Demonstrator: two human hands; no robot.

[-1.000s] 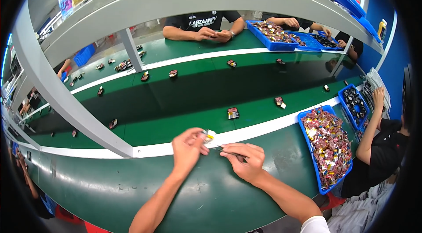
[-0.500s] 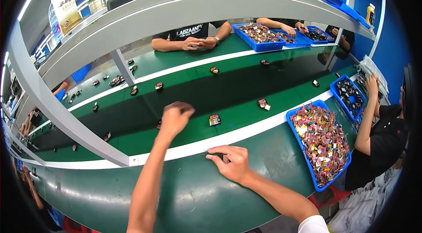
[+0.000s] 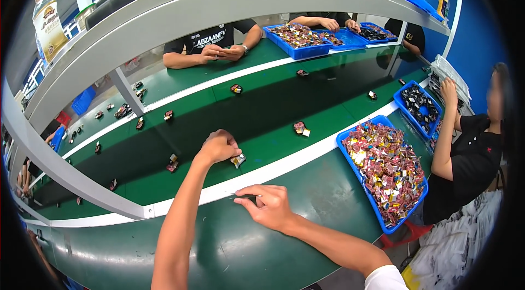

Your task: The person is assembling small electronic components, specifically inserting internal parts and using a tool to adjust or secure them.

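My left hand point(image 3: 219, 146) reaches over the green belt point(image 3: 262, 146), its fingers bent down at a small part point(image 3: 237, 160) with white, yellow and dark faces. The fingertips meet the part's upper edge; the thumb's grip is hidden beneath the hand. Above the near green tabletop point(image 3: 306, 191), my right hand point(image 3: 268, 206) is closed in a pinch, with a thin dark pointed tool point(image 3: 244, 197) sticking out a little between finger and thumb. Similar small parts lie on the belt, one point(image 3: 172, 163) to the left of my left hand and another point(image 3: 301, 129) to the right.
A blue tray point(image 3: 363, 176) heaped with small reddish parts stands at the right. Beyond it is a blue tray of black parts point(image 3: 420, 105), beside a co-worker point(image 3: 465, 148). Other people sit across the belt. A grey shelf frame point(image 3: 65, 164) crosses the left and top.
The view has swung slightly right. My left hand has moved right across the belt, up to the small part. My right hand keeps its pinch near the white edge strip.
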